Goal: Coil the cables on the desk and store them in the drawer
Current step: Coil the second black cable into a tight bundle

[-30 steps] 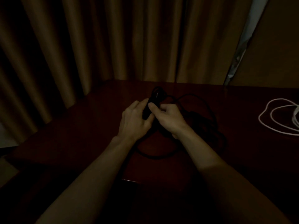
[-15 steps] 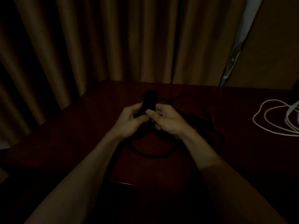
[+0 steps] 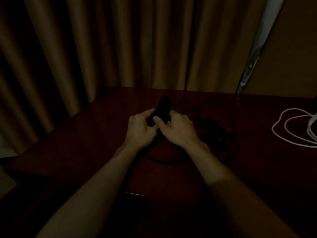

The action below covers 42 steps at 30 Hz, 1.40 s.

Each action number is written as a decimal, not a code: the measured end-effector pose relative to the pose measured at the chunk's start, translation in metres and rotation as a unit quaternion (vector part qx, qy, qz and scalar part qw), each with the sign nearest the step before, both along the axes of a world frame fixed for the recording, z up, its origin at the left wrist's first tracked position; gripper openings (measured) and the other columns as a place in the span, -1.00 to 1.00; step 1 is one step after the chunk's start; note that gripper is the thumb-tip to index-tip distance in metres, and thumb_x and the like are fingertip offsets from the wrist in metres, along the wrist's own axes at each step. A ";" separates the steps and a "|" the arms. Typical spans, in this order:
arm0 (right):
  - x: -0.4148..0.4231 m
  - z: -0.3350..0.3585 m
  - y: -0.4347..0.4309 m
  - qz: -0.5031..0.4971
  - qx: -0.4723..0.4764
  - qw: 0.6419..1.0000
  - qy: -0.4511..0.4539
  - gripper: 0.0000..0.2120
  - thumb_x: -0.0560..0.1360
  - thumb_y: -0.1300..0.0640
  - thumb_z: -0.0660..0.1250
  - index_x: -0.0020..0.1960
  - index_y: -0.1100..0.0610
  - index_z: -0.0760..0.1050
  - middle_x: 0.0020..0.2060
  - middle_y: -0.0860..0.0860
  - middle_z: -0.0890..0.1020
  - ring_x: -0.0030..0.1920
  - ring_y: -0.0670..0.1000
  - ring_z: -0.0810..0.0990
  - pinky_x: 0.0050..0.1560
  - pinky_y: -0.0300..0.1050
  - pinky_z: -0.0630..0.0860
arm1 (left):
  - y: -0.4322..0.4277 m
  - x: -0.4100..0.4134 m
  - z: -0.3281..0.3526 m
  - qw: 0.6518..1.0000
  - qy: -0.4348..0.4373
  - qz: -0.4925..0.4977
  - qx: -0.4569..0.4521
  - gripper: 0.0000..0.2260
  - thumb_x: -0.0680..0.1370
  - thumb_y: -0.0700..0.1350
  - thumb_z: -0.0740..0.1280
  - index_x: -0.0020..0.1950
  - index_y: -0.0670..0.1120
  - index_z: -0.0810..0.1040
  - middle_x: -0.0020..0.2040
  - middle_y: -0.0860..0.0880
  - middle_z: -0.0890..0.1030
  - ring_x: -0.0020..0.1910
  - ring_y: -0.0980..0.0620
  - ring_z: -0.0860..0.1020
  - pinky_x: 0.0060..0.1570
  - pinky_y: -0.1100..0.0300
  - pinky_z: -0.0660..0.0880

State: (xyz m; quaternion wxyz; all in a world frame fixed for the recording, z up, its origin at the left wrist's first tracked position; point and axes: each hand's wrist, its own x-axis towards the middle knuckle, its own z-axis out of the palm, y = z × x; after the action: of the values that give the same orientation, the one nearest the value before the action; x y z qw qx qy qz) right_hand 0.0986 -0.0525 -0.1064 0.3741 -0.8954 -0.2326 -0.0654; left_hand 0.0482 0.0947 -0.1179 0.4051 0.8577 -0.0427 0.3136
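Really dim room, dark reddish wood counter [image 3: 82,145] filling the lower half of the shot. Closest to the cam, both bare forearms come in from the bottom edge and meet around the middle. The left hand [image 3: 139,130] is wrapped round a bunched-up part of the black cable [image 3: 163,107], fingers [image 3: 145,113] curled on it, so def a closed grip. The right hand [image 3: 179,132] is right up against it, thumb laid across the same bundle and the other fingers curled in behind. Looks like a pinch afaict, but it's too dark to say how many fingers have it. The bundle pokes out past both hands toward the far side. The rest of the black cable lies in loose messy loops on the counter, under and to the right of the right wrist, w/ one loop curving round nearer the cam. Well apart, at the right edge, a white cable [image 3: 281,134] sits in loose loops, partly cut off by the frame. Behind it all, brownish pleated curtain [image 3: 103,48], then a pale strip [image 3: 264,31] and plain wall [image 3: 295,57] far right.
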 end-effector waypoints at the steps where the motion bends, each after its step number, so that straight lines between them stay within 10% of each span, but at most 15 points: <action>1: 0.000 0.000 0.001 -0.009 -0.017 1.000 -0.005 -0.48 0.55 -0.41 0.21 0.08 0.03 0.56 -0.12 -0.01 0.65 -0.10 0.08 0.65 -0.08 0.04 0.62 | 0.000 0.000 0.000 1.000 0.001 -0.001 0.006 -0.69 0.61 -0.12 0.44 0.36 -0.01 0.62 0.07 0.14 0.70 0.00 0.27 0.66 -0.07 0.39 0.59; 9: 0.004 0.021 0.001 0.114 0.103 0.964 0.216 -0.75 0.60 -0.19 0.37 0.11 -0.03 0.61 0.01 -0.06 0.69 0.05 -0.04 0.67 0.17 -0.03 0.63 | 0.003 0.003 0.002 0.999 0.030 0.020 0.013 -0.79 0.54 -0.21 0.46 0.13 -0.08 0.53 -0.09 0.14 0.61 -0.10 0.22 0.60 -0.23 0.27 0.55; 16: 0.002 0.018 0.016 0.108 0.141 0.964 0.199 -0.77 0.57 -0.26 0.35 -0.06 -0.13 0.58 -0.02 -0.07 0.70 0.04 -0.06 0.67 0.18 0.00 0.63 | 0.007 0.011 -0.004 0.997 0.045 0.031 0.055 -0.79 0.55 -0.28 0.35 0.11 -0.07 0.41 -0.11 -0.02 0.57 -0.21 0.06 0.56 -0.33 0.26 0.48; 23: 0.001 0.029 0.012 0.102 0.064 0.970 0.212 -0.55 0.61 -0.32 0.22 -0.06 0.06 0.58 -0.27 -0.02 0.60 -0.24 -0.02 0.59 -0.21 -0.14 0.50 | 0.003 0.014 -0.002 0.992 0.034 0.071 0.099 -0.94 0.64 -0.19 0.30 0.02 -0.07 0.43 -0.07 0.01 0.45 -0.19 0.16 0.42 -0.24 0.22 0.32; 28: 0.010 0.022 0.004 0.122 0.156 0.955 0.221 -0.57 0.65 -0.23 0.24 0.34 0.03 0.54 0.13 -0.06 0.66 0.15 -0.07 0.63 0.21 -0.14 0.58 | -0.008 0.026 0.010 0.995 0.035 0.047 0.084 -0.93 0.65 -0.16 0.29 0.03 -0.07 0.40 -0.01 0.00 0.47 -0.18 0.09 0.49 -0.21 0.09 0.48; 36: 0.031 0.020 -0.033 0.159 0.132 0.959 0.196 -0.62 0.71 -0.10 0.19 0.33 0.13 0.55 0.12 -0.01 0.69 0.11 -0.10 0.68 0.09 -0.30 0.59 | -0.010 0.042 0.020 0.981 0.135 -0.130 -0.056 -0.73 0.58 -0.10 0.47 0.26 -0.03 0.54 0.13 0.04 0.66 0.07 0.17 0.66 0.09 0.16 0.64; 42: 0.037 0.017 -0.036 0.147 0.145 0.956 0.208 -0.68 0.73 -0.02 0.17 0.22 0.15 0.60 0.05 0.06 0.72 0.05 -0.04 0.71 0.18 -0.11 0.63 | -0.022 0.054 0.016 0.984 0.126 -0.126 -0.028 -0.89 0.70 -0.10 0.28 0.21 -0.03 0.52 0.02 0.01 0.63 -0.06 0.09 0.64 -0.12 0.27 0.54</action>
State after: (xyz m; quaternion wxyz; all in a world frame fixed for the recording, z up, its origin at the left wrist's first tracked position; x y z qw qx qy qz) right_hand 0.1356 -0.0889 -0.0892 0.5458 -0.7810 -0.2668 0.1445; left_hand 0.1026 0.0731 -0.1023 0.4675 0.8665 -0.0901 0.1502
